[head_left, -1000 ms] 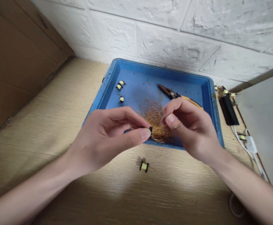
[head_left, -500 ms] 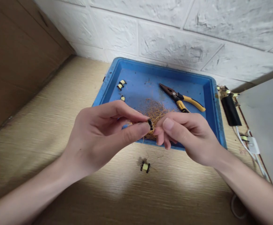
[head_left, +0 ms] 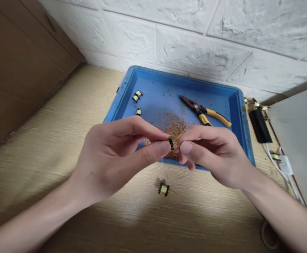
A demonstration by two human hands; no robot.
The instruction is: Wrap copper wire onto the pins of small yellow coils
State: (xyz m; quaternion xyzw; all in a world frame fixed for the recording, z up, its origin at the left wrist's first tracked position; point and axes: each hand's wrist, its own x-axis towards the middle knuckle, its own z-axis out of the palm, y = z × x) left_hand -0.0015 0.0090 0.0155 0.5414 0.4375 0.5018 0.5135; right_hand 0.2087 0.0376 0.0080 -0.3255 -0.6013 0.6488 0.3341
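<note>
My left hand [head_left: 116, 154] pinches a small black coil bobbin [head_left: 171, 143] between thumb and forefinger, held above the near rim of a blue tray [head_left: 236, 105]. My right hand [head_left: 211, 154] is pinched against the bobbin's right side, thumb and fingers closed at it; what it grips is too small to make out. Just behind the fingers lies a tangle of thin copper wire [head_left: 174, 127] in the tray. Another bobbin with yellow tape [head_left: 163, 188] lies on the wooden table [head_left: 50, 140] below my hands.
Yellow-handled pliers [head_left: 206, 112] lie in the tray's right half. Three small yellow-taped bobbins [head_left: 136, 95] sit at its left. A black cylinder [head_left: 257, 124], white cable and loose parts lie right of the tray. A white brick wall stands behind, a brown panel on the left.
My right hand came down from above the wire tangle and closed in on the bobbin held by my left hand. The left hand stayed nearly still.
</note>
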